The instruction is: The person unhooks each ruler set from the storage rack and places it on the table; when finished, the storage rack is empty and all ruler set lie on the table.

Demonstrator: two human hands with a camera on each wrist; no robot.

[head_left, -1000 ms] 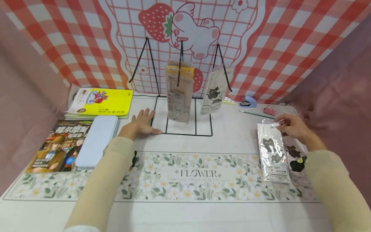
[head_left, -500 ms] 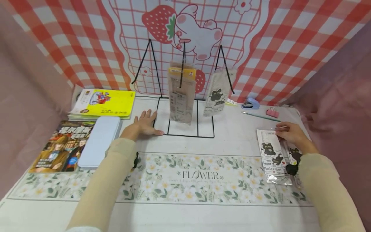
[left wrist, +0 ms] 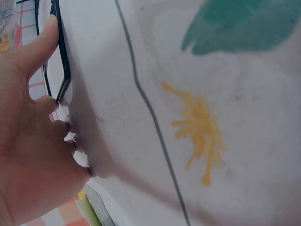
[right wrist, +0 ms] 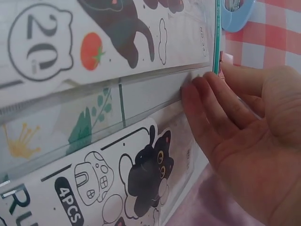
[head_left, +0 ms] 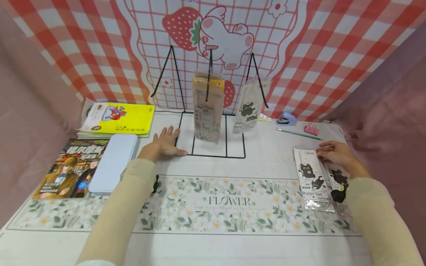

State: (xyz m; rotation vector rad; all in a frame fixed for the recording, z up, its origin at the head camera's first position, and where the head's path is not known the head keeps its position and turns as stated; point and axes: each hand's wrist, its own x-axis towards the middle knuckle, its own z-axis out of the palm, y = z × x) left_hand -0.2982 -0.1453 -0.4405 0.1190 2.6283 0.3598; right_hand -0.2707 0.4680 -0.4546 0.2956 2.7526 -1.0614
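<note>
My left hand (head_left: 164,142) is spread on the table at the left corner of a black wire display rack (head_left: 244,147). In the left wrist view its thumb (left wrist: 44,37) rests against the black wire. At the right, my right hand (head_left: 337,157) lies by the upper right corner of a clear-wrapped ruler set packet (head_left: 311,177) with black cats. In the right wrist view the fingers (right wrist: 225,103) bend loosely at the packet's edge, with no firm pinch visible. Another cat packet (head_left: 338,177) lies beside it, partly under the right sleeve.
On the rack hang a yellow-topped packet (head_left: 208,111) and a ruler set (head_left: 247,107). Books (head_left: 133,118), a magazine (head_left: 63,177) and a pale blue case (head_left: 113,164) lie left. A stapler (head_left: 287,119), pencil (head_left: 297,133) and pink clip (head_left: 311,129) lie back right.
The upper ruler set packet has settled flat, its front now clearly readable. My right hand has shifted slightly down at its corner. The left hand stays at the rack.
</note>
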